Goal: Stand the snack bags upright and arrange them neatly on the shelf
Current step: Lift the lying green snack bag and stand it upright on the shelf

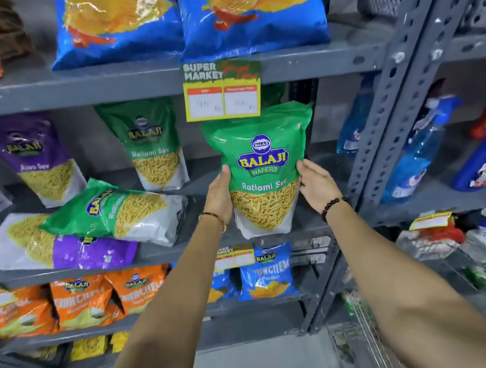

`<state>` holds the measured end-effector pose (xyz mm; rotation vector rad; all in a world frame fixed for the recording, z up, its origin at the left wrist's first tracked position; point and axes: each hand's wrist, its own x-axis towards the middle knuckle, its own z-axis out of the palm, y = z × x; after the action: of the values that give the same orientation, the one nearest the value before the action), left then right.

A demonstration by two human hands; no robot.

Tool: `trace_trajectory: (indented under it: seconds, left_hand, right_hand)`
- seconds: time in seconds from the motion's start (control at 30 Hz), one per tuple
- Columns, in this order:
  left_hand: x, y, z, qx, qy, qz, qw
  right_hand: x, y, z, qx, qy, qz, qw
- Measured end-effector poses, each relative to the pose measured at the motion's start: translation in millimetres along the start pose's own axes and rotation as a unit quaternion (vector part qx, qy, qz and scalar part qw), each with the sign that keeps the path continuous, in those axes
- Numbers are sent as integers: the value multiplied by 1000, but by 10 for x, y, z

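Observation:
A green Ratlami Sev bag (262, 164) stands upright at the front of the grey middle shelf (165, 255). My left hand (219, 196) grips its left edge and my right hand (317, 187) presses its right edge. Another green Ratlami Sev bag (150, 145) stands upright further back. To the left, a green bag (113, 209) lies on its side on top of a flat purple bag (63, 245). A purple Aloo Sev bag (36, 157) stands at the back left.
A yellow price tag (222, 92) hangs from the upper shelf just above the held bag. Large blue bags (190, 16) sit above. Orange (81, 300) and blue (266, 272) chip bags fill the shelf below. A perforated grey upright (391, 104) separates spray bottles (416, 149) at right.

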<state>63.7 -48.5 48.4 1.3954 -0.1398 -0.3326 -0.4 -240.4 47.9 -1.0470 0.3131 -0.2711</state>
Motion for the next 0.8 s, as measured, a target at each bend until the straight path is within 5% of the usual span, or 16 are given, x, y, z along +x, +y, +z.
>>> trace_trajectory:
  seconds: [0.2, 0.6, 0.8]
  left_hand:
    - [474, -9, 67, -45, -47, 7, 998]
    - [473, -75, 14, -79, -13, -34, 996]
    - [-77, -61, -362, -94, -16, -97, 991]
  right_hand:
    - [393, -41, -26, 2, 55, -26, 998]
    - [415, 34, -38, -26, 87, -9, 996]
    - [127, 297, 132, -1, 255, 19, 967]
